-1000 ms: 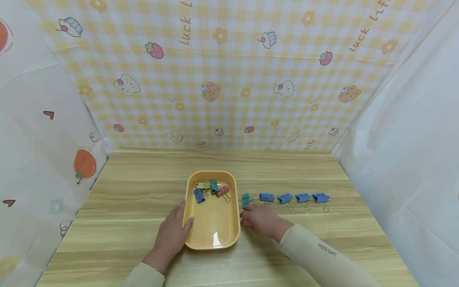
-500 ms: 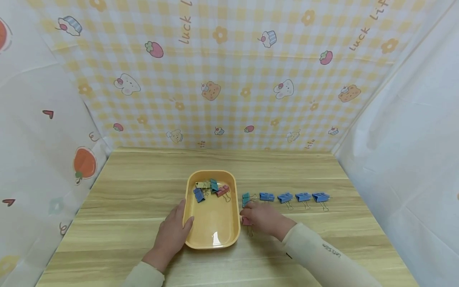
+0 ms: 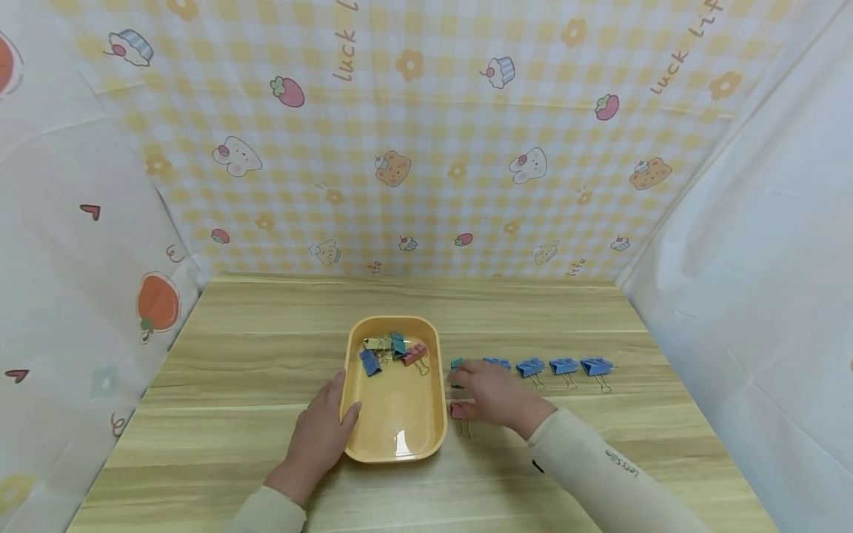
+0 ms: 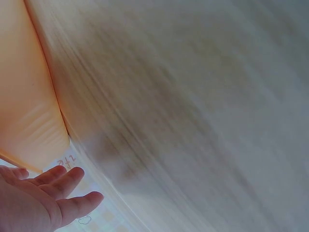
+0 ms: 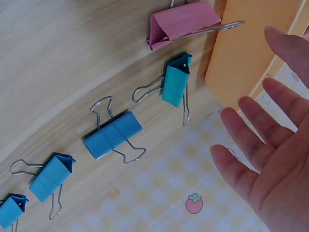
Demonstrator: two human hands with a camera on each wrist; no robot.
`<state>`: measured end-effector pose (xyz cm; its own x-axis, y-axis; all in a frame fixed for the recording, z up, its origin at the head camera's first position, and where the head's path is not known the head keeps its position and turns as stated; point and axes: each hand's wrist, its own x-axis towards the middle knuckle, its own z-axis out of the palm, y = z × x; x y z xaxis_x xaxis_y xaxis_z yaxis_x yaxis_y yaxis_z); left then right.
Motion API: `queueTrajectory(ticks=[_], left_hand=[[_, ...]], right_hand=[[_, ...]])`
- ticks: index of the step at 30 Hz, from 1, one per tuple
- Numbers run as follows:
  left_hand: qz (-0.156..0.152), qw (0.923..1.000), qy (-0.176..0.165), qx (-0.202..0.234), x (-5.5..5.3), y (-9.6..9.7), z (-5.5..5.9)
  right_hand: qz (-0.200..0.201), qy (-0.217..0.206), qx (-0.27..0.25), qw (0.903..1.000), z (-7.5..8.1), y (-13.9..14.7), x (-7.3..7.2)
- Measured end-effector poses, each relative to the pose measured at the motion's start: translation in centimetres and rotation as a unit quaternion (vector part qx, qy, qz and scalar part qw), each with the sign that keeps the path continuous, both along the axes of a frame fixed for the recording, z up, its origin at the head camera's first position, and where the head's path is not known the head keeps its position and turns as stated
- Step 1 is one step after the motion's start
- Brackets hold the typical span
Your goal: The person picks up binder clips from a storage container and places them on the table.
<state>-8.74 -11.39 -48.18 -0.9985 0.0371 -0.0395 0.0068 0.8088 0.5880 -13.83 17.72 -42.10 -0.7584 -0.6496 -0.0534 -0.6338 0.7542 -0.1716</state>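
Observation:
My left hand [image 3: 320, 429] holds the left side of a yellow plastic tray [image 3: 393, 429], thumb over the rim and fingers along the outer wall. In the left wrist view, the fingers of that hand [image 4: 43, 198] show beside the tray wall [image 4: 29, 96]. My right hand [image 3: 489, 392] hovers just right of the tray, its fingertips overlapping a teal binder clip [image 3: 457, 363]. A pink binder clip [image 3: 459, 411] lies nearer, below the thumb. Seen from the right wrist, the hand [image 5: 270, 154] is spread with nothing in it, and the teal clip [image 5: 176, 82] lies on the table.
Several blue binder clips [image 3: 563, 366] continue the row to the right. Inside the tray, at its far end, lie a yellow clip [image 3: 377, 344], a blue clip [image 3: 369, 362], a teal clip [image 3: 397, 346] and a pink clip [image 3: 415, 354]. A patterned curtain [image 3: 426, 207] hangs behind the table.
My right hand has moved slightly away from me, off the pink binder clip and over the teal one, partly covering the nearest blue clip. The left hand and tray have stayed put.

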Motion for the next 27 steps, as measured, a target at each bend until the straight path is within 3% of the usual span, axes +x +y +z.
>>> queueTrajectory(ticks=[15,27], left_hand=[[0.002,1.0,-0.01,0.0,0.1,0.0,0.2],[0.003,1.0,-0.002,0.003,0.1,0.1,0.2]], right_hand=[[-0.055,-0.008,-0.028,0.9981,0.7,-1.4,-0.9],[-0.033,0.026,-0.054,0.9977,1.1,-3.6,-2.4]])
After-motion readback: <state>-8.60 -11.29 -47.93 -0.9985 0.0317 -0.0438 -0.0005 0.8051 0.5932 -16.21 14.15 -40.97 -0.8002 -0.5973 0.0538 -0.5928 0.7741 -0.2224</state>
